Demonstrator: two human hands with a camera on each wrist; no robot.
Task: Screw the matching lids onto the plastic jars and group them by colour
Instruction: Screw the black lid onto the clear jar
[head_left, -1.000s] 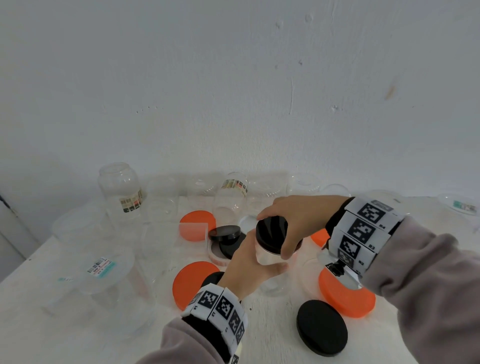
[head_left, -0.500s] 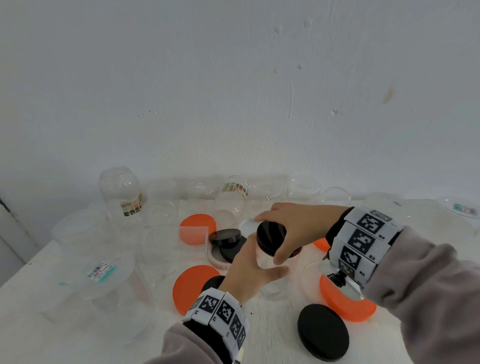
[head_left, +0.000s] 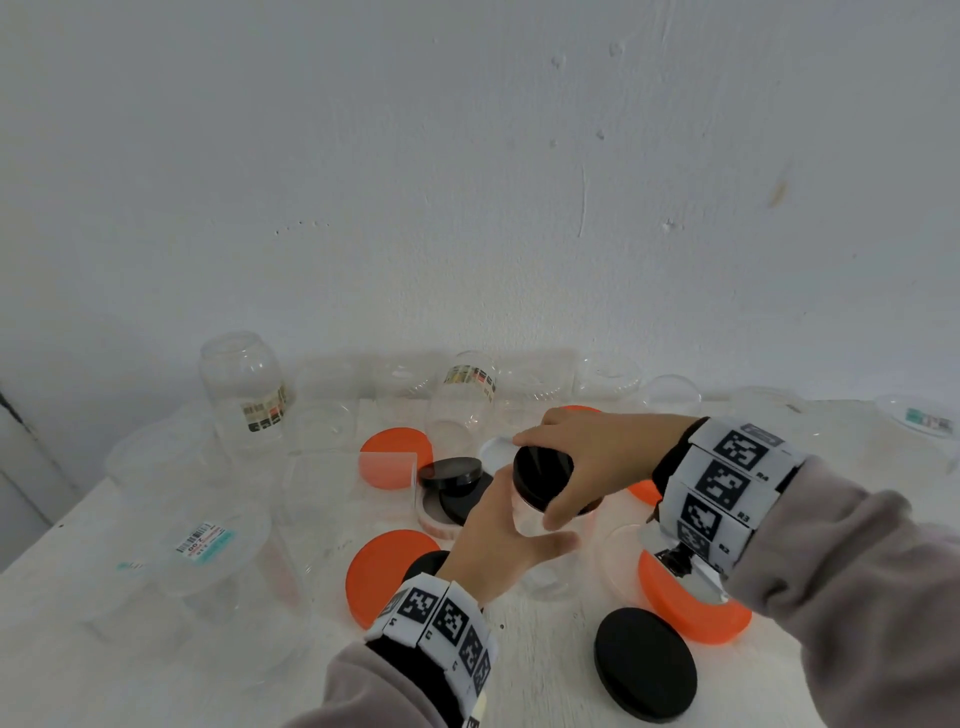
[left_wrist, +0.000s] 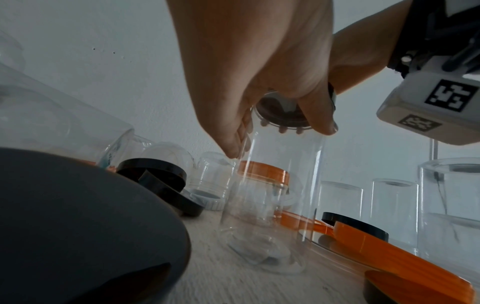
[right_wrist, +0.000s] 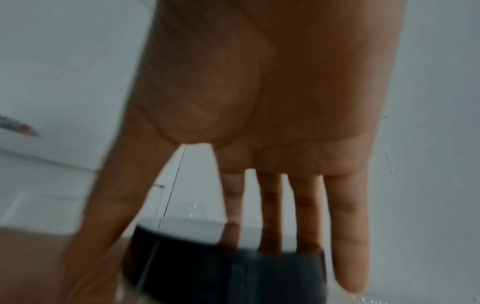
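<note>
A clear plastic jar (head_left: 543, 582) stands at the middle of the white table (head_left: 545, 670). My left hand (head_left: 519, 525) grips it near the top from the near left, thumb across the front. A black lid (head_left: 535, 465) sits on the jar's mouth. My right hand (head_left: 545, 483) reaches in from the right and grips the lid's rim from above. The left wrist view shows the jar (left_wrist: 272, 195) standing on the table with the lid (left_wrist: 283, 111) on its neck, held by my left hand (left_wrist: 275, 133). In the right wrist view my right hand (right_wrist: 207, 257) is spread round the lid (right_wrist: 246, 273).
Loose lids lie around the jar: a black one (head_left: 644, 662) at the near right, orange ones (head_left: 387, 566) (head_left: 691, 608) (head_left: 397, 452), and stacked black lids (head_left: 452, 473). Open clear jars (head_left: 244, 384) (head_left: 465, 395) line the wall. Large clear tubs (head_left: 208, 545) crowd the left.
My right hand's fingers have shifted a little round the black lid. The left hand and the jar stay in the same spot.
</note>
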